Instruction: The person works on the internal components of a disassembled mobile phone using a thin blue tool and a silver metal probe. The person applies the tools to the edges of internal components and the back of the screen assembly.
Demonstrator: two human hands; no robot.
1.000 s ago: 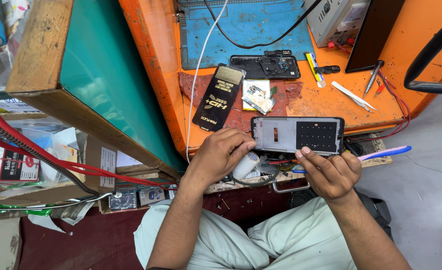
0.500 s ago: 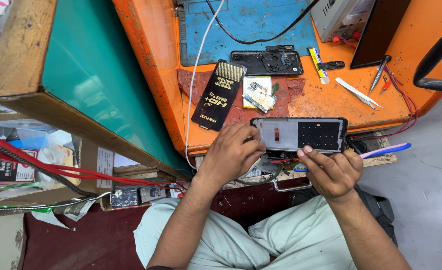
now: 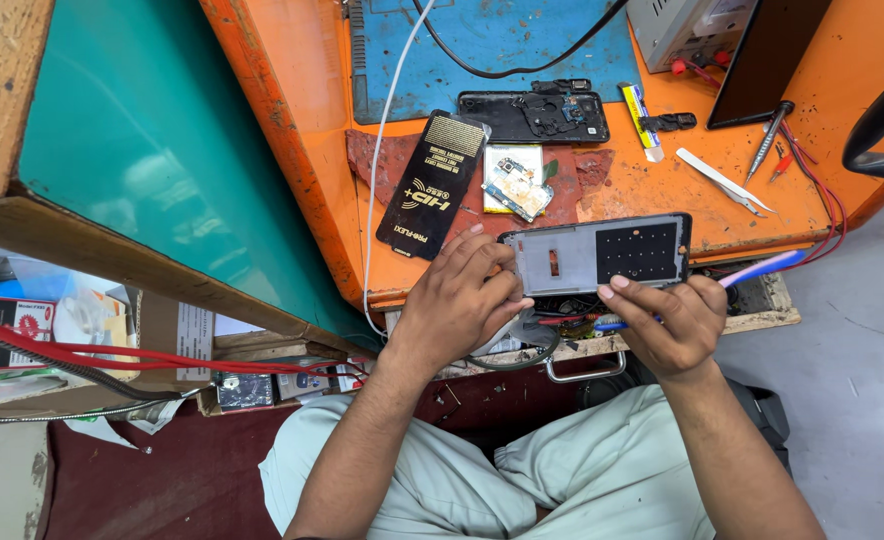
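An opened phone frame (image 3: 595,254), grey inside with a black patch on its right half, is held flat over the front edge of the orange workbench (image 3: 302,120). My left hand (image 3: 459,297) grips its left end, fingers curled onto the frame. My right hand (image 3: 667,320) holds the frame's lower right edge with the thumb on it. A pink and blue tool handle (image 3: 762,268) sticks out to the right behind my right hand.
On the bench lie a black and gold flat box (image 3: 432,187), a small circuit board (image 3: 514,181), a black phone back shell (image 3: 534,116) on a blue mat (image 3: 492,50), tweezers (image 3: 719,182) and a screwdriver (image 3: 768,138). A white cable (image 3: 382,150) hangs down the bench. An open drawer (image 3: 582,350) sits below.
My left hand has shifted further onto the left end of the phone frame. The frame and my right hand stay in about the same place.
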